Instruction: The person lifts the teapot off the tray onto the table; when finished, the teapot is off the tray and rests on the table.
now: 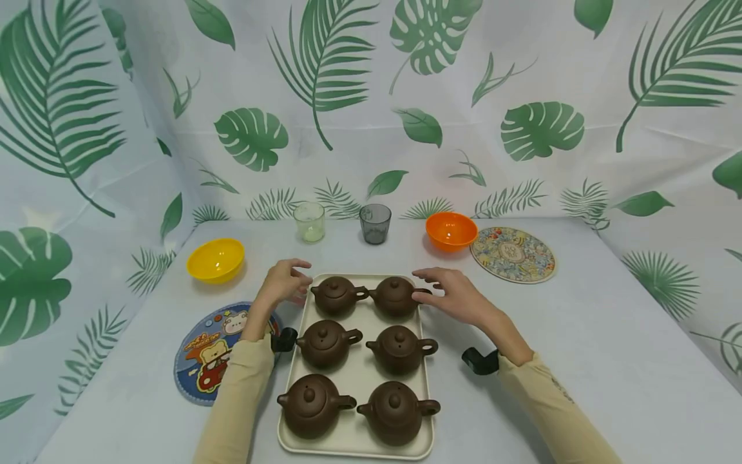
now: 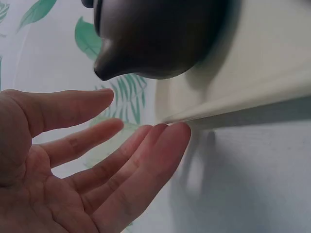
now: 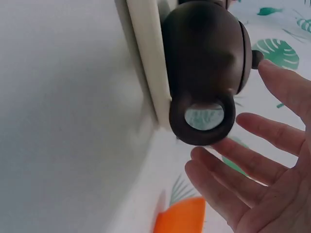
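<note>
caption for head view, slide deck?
Open hands flank a tray of six brown teapots.

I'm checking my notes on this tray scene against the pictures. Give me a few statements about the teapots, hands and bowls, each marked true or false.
1. The tray holds six brown teapots in two columns. True.
2. The left hand grips a teapot by its handle. False: its fingers are straight and hold nothing, beside the tray's far left corner.
3. The right hand is open beside the far right teapot. True.
4. Both bowls are orange. False: the yellow bowl sits left, the orange bowl right.
5. Two cups stand beyond the tray. True: a pale cup and a grey cup.
</note>
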Demonstrator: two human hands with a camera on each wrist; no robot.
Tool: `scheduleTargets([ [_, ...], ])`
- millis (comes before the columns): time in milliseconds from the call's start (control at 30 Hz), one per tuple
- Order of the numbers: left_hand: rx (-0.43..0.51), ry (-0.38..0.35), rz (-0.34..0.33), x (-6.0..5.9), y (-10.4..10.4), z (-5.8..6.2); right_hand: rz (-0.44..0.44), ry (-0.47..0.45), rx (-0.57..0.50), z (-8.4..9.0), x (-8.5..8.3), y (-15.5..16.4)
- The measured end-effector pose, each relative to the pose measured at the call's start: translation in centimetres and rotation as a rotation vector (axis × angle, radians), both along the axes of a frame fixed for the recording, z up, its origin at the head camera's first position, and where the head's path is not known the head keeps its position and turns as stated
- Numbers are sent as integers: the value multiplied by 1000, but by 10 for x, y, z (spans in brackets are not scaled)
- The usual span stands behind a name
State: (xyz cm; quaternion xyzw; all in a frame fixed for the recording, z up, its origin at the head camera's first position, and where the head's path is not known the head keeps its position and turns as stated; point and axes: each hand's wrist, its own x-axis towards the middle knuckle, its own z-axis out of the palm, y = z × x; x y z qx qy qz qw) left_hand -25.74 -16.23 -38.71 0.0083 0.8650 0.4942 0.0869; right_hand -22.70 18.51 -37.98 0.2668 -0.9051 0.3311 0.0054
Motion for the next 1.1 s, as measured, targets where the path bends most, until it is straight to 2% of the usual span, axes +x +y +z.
scheduleTargets([
  [167,49,-45,16,0,1,-3,29,-45,-44,-6,-2,-2],
  [400,17,-74,8,-1,1,-9,15,-75,-70,-15,-5,-4],
  [700,-4,-77,-6,1,1,-12,-12,4,-105,-24,-9,2],
  [1100,2,-74,-17,0,0,-12,-78,21,-171,-21,-7,-1],
])
